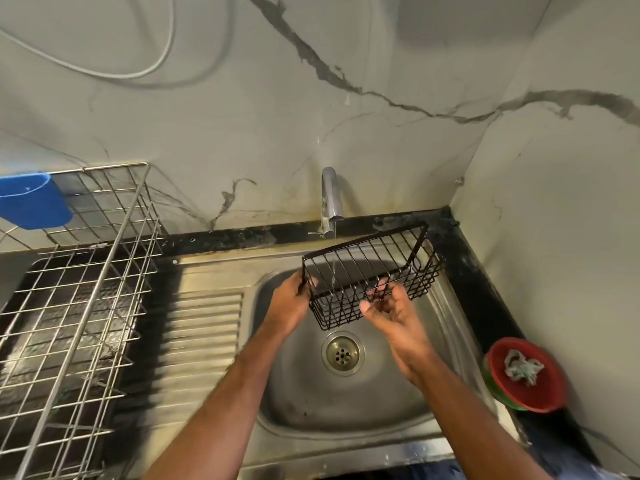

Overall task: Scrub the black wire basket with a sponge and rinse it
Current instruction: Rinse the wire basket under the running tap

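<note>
1. Two bare forearms reach forward over a stainless steel sink [398, 393].
2. Left hand [289, 299] grips the left end of a black rectangular wire basket [370, 275], fingers curled round its corner wires.
3. Right hand [389, 310] holds the basket's near side, fingertips hooked through the wires.
4. Tilted above the round brass drain [343, 353], the basket catches a thin water stream from a chrome tap [330, 199] beyond the hands.
5. Right of the right forearm sits a red plastic bowl [530, 375] holding a crumpled cloth [523, 367].
6. Left of the left arm stands a steel wire dish rack [79, 289] with a blue plastic cup [33, 200].
</note>
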{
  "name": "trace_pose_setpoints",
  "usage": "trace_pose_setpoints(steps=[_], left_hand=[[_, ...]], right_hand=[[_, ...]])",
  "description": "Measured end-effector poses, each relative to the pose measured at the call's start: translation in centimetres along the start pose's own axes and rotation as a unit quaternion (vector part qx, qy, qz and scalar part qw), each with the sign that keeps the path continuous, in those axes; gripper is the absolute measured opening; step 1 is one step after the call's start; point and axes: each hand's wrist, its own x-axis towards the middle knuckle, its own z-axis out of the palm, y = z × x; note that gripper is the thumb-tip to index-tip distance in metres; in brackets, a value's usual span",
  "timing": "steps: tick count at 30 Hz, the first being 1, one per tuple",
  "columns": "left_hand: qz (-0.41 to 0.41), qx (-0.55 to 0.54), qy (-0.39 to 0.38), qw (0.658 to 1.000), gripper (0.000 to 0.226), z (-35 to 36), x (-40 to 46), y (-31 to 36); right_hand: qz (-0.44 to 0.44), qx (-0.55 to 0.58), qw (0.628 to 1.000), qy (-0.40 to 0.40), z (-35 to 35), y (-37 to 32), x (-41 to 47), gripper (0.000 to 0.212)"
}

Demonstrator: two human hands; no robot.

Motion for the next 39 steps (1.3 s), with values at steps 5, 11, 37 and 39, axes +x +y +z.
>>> trace_pose_setpoints(steps=[5,11,37,39], left_hand=[[-0.065,-0.018,-0.023,0.997,0.023,0.9,0.7,0.0],[-0.089,-0.193,-0.057,0.975,0.023,1.6,1.7,2.2],[0.121,0.272,0.095,0.950,0.016,-3.9,-4.9,0.0],[0.138,0.310,0.096,0.936,0.011,-4.5,-7.1,-0.1]], right_hand=[[-0.034,-0.073,0.997,0.009,-0.6,0.3,-0.3,0.044],[-0.063,-0.120,0.991,0.010,-1.1,-1.3,-0.2,0.043],[-0.031,-0.046,0.998,-0.020,0.2,-1.0,1.6,0.027],[0.005,0.016,1.000,-0.016,1.3,-1.2,1.3,0.032]])
